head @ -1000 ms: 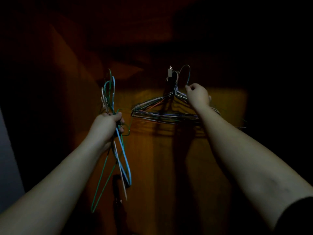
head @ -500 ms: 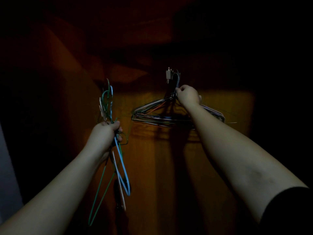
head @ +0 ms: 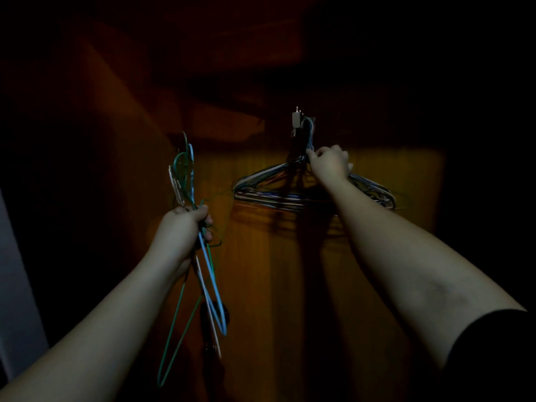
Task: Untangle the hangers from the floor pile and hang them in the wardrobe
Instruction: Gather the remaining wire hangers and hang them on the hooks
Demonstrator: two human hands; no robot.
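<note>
My left hand (head: 181, 232) grips a bunch of thin wire hangers (head: 210, 274), green, light blue and white, at their necks. Their hooks stick up above my fist and their bodies hang below it. Inside the dim wardrobe, several wire hangers (head: 269, 192) hang together from a small metal fitting (head: 296, 121). My right hand (head: 330, 163) is raised to that bunch and holds the hangers just below their hooks, fingers curled round the wires.
The orange-brown wooden back panel (head: 290, 285) of the wardrobe is lit in the middle; its sides and top are in deep shadow. A pale vertical edge (head: 11, 271) stands at the far left. A dark object (head: 207, 329) hangs low behind the held hangers.
My right hand has slid left along the hanging bunch, from its right shoulder to just under the hooks. The hook it held up a second ago now sits on the fitting. Left hand barely moved.
</note>
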